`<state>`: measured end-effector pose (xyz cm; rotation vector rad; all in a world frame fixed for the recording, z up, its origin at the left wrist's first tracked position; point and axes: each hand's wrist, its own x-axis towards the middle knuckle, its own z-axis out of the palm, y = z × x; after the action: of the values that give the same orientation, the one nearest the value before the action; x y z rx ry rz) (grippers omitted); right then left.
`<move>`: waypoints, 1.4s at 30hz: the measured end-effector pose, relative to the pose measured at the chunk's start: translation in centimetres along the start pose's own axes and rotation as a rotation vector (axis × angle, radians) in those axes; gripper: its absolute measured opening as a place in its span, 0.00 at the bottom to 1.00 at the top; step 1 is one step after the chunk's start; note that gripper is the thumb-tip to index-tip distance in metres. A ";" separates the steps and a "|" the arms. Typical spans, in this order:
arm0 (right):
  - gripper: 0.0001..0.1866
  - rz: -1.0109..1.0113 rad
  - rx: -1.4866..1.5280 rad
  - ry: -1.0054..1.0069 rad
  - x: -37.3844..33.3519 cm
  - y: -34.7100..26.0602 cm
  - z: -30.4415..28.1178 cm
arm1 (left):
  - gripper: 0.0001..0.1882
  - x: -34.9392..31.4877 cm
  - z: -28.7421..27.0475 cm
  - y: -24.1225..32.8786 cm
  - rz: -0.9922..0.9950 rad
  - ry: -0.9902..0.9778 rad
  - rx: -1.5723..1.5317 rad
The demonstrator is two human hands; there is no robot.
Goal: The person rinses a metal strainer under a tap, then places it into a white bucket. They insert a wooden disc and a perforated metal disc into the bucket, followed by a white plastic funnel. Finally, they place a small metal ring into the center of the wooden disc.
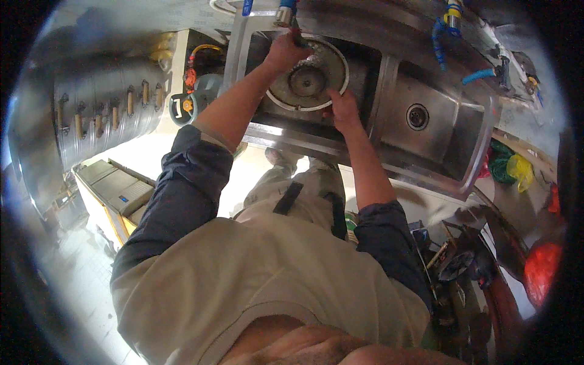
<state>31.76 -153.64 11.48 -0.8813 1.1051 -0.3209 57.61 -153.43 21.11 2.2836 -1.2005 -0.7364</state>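
A round metal disc [310,76] with a pale rim and a raised hub lies in the left basin of a stainless steel double sink [389,164]. My left hand [285,53] is at the disc's far edge, its fingers closed on a small dark tool [298,39] that I cannot make out clearly. My right hand [342,111] grips the disc's near rim, with the fingertips on the pale edge. Both forearms are bare below dark rolled sleeves. A tap with blue parts [283,11] stands just above my left hand.
The right basin has a round drain [417,116]. Blue hoses [440,31] run along the wall behind it. A teal cylinder with a regulator [193,100] stands left of the sink, and a grey and yellow cabinet [115,193] lower left. Green and yellow bags [510,167] and a red bag [541,267] lie at the right.
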 end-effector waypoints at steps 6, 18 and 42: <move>0.17 0.007 0.022 0.073 -3.0 -2.6 -1.5 | 0.24 -1.3 -3.1 -1.3 0.114 0.015 0.371; 0.18 -0.060 -0.033 0.042 -3.0 -6.0 -1.3 | 0.29 -2.2 -3.7 1.4 0.077 -0.088 0.307; 0.41 0.179 0.056 -0.059 -2.7 -5.7 0.2 | 0.28 -2.5 1.2 2.9 0.019 0.316 -0.045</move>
<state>31.84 -155.43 17.53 -0.7320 1.1064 -0.1756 53.94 -152.98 22.58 2.2442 -1.0448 -0.3721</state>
